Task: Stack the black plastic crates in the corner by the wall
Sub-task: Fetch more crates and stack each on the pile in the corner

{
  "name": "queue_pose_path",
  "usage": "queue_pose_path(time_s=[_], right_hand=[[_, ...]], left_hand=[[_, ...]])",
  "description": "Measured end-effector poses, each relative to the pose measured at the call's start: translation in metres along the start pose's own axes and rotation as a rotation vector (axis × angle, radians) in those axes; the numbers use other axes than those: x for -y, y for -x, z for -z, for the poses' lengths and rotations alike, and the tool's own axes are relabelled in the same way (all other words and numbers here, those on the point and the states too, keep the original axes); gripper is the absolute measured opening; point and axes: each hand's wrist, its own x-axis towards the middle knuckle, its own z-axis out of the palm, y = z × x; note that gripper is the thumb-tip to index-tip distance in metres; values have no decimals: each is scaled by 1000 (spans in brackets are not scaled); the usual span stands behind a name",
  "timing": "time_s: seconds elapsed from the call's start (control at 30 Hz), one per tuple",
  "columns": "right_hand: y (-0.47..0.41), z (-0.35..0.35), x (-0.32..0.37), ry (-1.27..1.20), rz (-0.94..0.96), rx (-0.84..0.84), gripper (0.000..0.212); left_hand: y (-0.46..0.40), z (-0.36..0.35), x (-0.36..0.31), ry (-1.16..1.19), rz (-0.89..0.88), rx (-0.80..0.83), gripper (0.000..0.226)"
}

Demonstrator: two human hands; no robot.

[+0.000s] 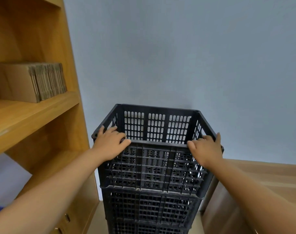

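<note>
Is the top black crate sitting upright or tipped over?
Upright. The top crate has its open side up, rim roughly level, and sits on the crate below; both hands grip its near corners.

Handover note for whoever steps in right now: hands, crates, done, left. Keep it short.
Left hand: grip curled over the near left corner of the top crate.
Right hand: same on the near right corner.
Top crate sits on the crate stack, against the wall, between shelf unit and wooden surface.
Done: crate looks seated.
Left: release; further crates not in view.
</note>
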Motion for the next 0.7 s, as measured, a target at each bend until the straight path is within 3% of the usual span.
queue_pose_path(time_s=[0.2, 0.47, 0.6, 0.7], right_hand=[[-12, -1, 60, -110, 119, -4, 92], [-14, -3, 67, -69, 73, -35, 72], [-6, -1, 62, -101, 108, -52, 84], [-2, 1, 54, -93, 146, -3, 88]], left_hand=[[-10, -10, -55, -46, -166, 1, 74], [-18, -19, -54, -85, -155, -90, 72], [-8, -17, -54, -86, -177, -98, 70], [-7, -6, -48, -20, -204, -5, 65]])
